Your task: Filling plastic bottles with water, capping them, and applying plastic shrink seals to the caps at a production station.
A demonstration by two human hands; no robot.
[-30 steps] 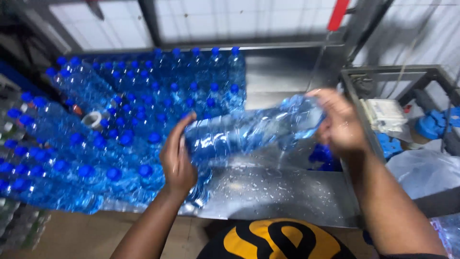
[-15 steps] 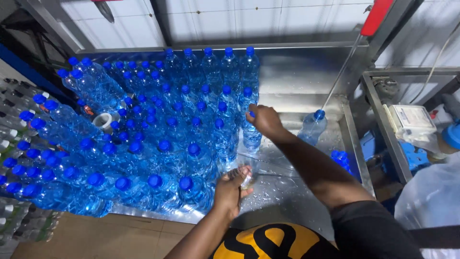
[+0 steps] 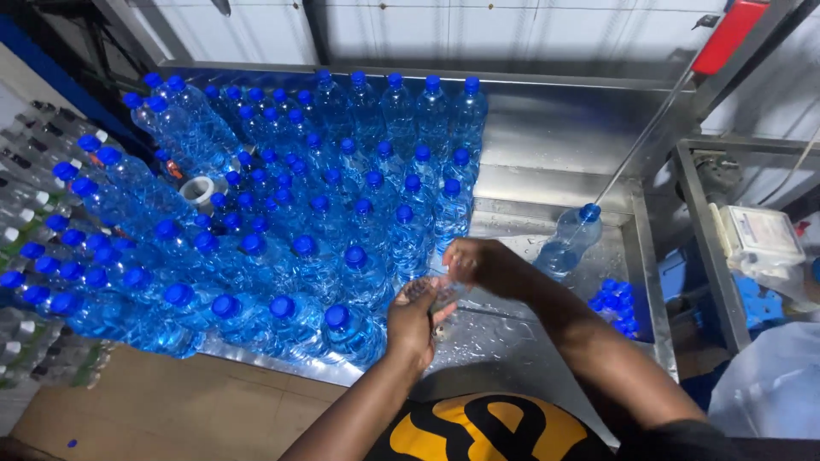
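Half a second ago my right hand (image 3: pixel 478 260) reached out to the bottles at the right edge of the pack; now it has pulled back to meet my left hand (image 3: pixel 416 320) near the front of the wet steel surface (image 3: pixel 547 154). Both hands are curled around a small clear scrap (image 3: pixel 440 294), fingers half closed, beside the blue-capped bottles (image 3: pixel 342 213)

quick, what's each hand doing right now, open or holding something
Left hand: fingers curled around a small clear thing at the wet metal table; what it is cannot be told.
Right hand: closed, pinching the same clear thing from above.
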